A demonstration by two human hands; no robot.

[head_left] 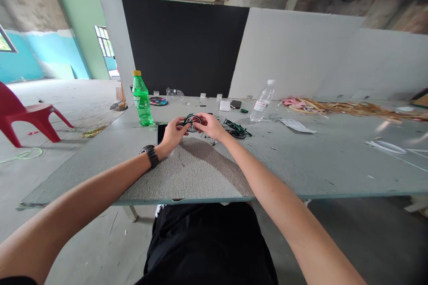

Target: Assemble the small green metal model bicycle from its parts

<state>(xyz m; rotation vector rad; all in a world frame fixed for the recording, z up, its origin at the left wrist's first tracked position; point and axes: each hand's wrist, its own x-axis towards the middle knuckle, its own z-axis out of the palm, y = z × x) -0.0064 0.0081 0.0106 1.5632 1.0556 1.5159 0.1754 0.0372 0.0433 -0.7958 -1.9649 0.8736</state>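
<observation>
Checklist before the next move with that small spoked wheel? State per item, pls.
1. Grip: left hand and right hand both pinch the small spoked wheel. ok
2. Support: whether the wheel is lifted or rests at the far edge of the grey mat. cannot tell
3. Neighbour: the green model bicycle frame lies on the table to the right of the right hand, apart from it. ok
4. Strays: small loose parts lie close to the right wrist and might get brushed. not ok
5. Spill risk: the green soda bottle is upright, capped and apart from the left hand. ok
</observation>
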